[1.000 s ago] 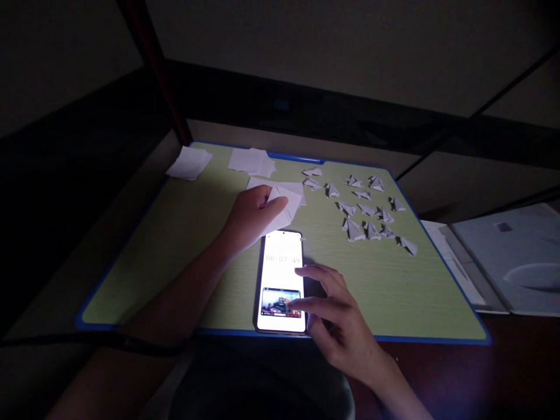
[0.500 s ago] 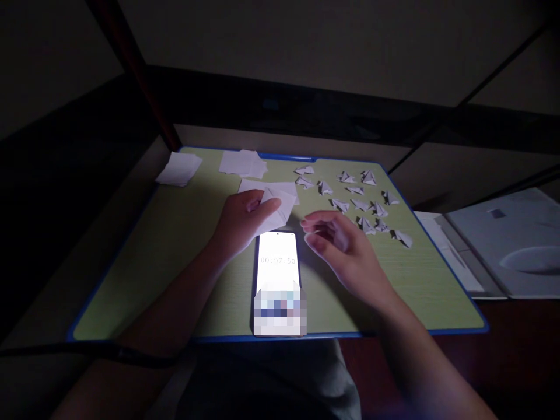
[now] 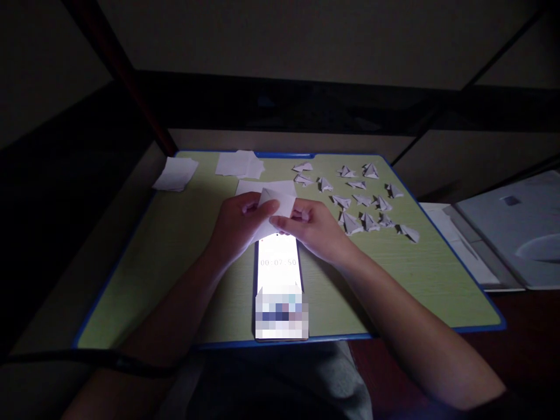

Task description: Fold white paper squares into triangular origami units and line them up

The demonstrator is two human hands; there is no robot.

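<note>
Held up over the middle of the table is a folded sheet of white paper [image 3: 279,201], gripped from both sides. My left hand [image 3: 238,224] is closed on its left part, thumb lying across the front. My right hand [image 3: 317,227] pinches the lower right edge, its thumb near the left thumb; the fingers behind the paper are mostly hidden. Just below the hands a lit phone [image 3: 279,274] lies on the table, showing a timer. Another white sheet [image 3: 245,186] lies flat behind the held one, partly covered from view.
Several small folded paper planes [image 3: 350,221] are spread over the right side of the green table [image 3: 153,262] with a blue rim. Stacks of white paper [image 3: 177,174] and loose sheets [image 3: 238,164] lie along the back left. A white box [image 3: 516,233] stands beyond the right edge.
My right hand has moved left from beside the paper and now grips it together with my left hand. One more folded plane shows uncovered where the right hand was. The view has shifted slightly.
</note>
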